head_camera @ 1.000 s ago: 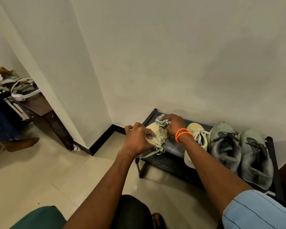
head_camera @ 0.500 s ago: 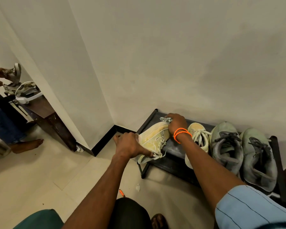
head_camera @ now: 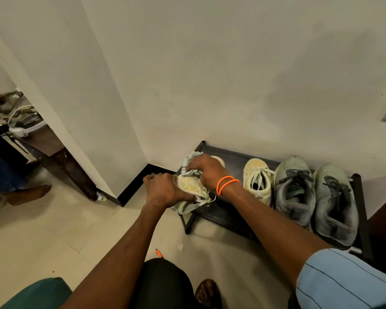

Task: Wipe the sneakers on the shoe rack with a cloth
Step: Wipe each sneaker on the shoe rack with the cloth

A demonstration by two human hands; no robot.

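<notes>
A pale yellow sneaker (head_camera: pixel 193 188) is held at the left end of the black shoe rack (head_camera: pixel 223 211), jutting over the rack's left front corner. It is gripped by the left hand (head_camera: pixel 165 191), whose fingers are curled round its near side. A crumpled cloth (head_camera: pixel 191 167) is clutched in the right hand (head_camera: pixel 206 169) and pressed onto the top of the sneaker, toward the rack's back left corner. Two orange bands (head_camera: pixel 226 184) are worn on the right wrist. The matching yellow sneaker (head_camera: pixel 257 180) stands on the rack just right of the right wrist, toe toward the wall. Touching its right side, a pair of grey sneakers (head_camera: pixel 314 197) fills the right half of the rack, side by side, heels at the front edge. An orange pen (head_camera: pixel 158 253) and a scrap of paper (head_camera: pixel 181 246) lie on the tiled floor near the rack's left front leg. At the far left, another person's bare foot (head_camera: pixel 29 194) is seen on the floor beside a dark wooden surface (head_camera: pixel 47 141), where other shoes (head_camera: pixel 20 115) are being handled.
</notes>
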